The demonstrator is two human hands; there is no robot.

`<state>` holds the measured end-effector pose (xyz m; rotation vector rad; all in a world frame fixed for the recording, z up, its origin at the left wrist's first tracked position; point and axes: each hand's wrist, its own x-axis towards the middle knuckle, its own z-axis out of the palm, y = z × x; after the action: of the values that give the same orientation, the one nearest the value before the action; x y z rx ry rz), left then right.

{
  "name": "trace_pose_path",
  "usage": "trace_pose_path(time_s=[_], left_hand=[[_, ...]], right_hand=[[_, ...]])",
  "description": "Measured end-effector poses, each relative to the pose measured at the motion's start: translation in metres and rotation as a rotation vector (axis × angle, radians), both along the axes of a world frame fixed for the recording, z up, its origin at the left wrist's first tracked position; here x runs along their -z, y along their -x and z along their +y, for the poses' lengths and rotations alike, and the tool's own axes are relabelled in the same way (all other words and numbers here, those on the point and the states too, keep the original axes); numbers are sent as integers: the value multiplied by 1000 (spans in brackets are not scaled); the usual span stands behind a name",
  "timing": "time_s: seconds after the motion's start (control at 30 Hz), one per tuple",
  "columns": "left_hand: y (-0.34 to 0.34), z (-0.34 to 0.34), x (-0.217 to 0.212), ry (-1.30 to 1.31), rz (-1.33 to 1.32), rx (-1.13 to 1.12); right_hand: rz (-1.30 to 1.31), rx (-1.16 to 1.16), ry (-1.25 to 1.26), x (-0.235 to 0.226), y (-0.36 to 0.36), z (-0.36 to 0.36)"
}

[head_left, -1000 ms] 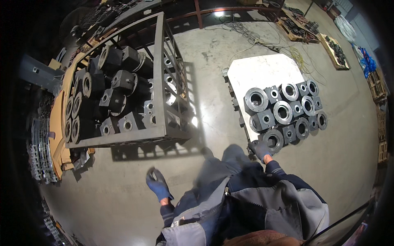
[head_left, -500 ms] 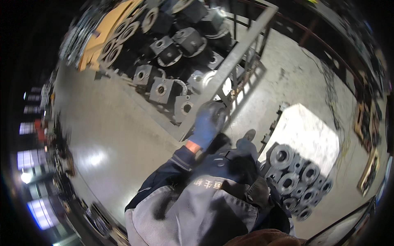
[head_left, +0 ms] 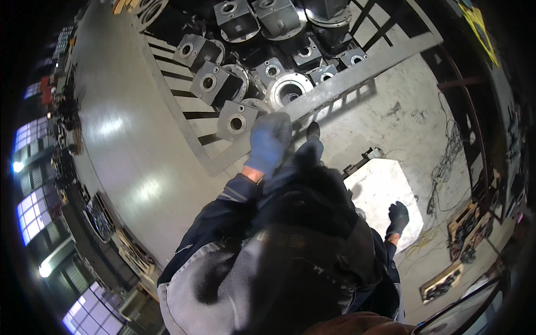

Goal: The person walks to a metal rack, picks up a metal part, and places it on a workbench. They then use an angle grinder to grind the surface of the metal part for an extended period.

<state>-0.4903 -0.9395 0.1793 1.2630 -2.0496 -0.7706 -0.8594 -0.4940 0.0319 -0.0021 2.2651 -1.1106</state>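
My left hand (head_left: 269, 140), in a blue glove with dark fingers, is closed over the near corner of a grey metal rail (head_left: 357, 70). This rail forms the top edge of a slatted metal crate. Inside the crate, right beyond that hand, lie several dark cast gear housings (head_left: 220, 84) with round bores, and a bright ring flange (head_left: 289, 89). On the right, my right hand (head_left: 397, 219) in a dark glove hangs over a pale board (head_left: 385, 184). Its fingers look loosely bent, the thumb apart, and nothing shows in it.
My shoe (head_left: 313, 131) stands on the floor by the crate's outer side. Loose cables (head_left: 445, 159) lie on the floor to the right. Farther right are wooden trays (head_left: 442, 283) holding dark parts. Wide grey floor (head_left: 120, 134) stretches along the left.
My view has turned, and the crate now sits higher in it. My left hand remains on the rail. My right hand has come into sight over the board; the round dark parts there are no longer visible.
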Motion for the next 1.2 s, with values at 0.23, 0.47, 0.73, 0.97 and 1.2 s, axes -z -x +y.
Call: trace_pose_path(time_s=[0.23, 0.47, 0.73, 0.97, 1.2], left_hand=[[-7, -25, 10, -44, -79, -387], [16, -17, 36, -19, -104, -679], [22, -33, 49, -16, -209, -958], [20, -36, 59, -154, -314, -1088], [16, -39, 71, 130, -499, -1017]], right_hand=[[-181, -256, -44, -24, 27, -170], [149, -774, 44, -66, 172, -370], [292, -1057, 258, -145, 200, -571], [567, -1655, 348, -169, 86, -624], [669, -2171, 285, -145, -19, -698]])
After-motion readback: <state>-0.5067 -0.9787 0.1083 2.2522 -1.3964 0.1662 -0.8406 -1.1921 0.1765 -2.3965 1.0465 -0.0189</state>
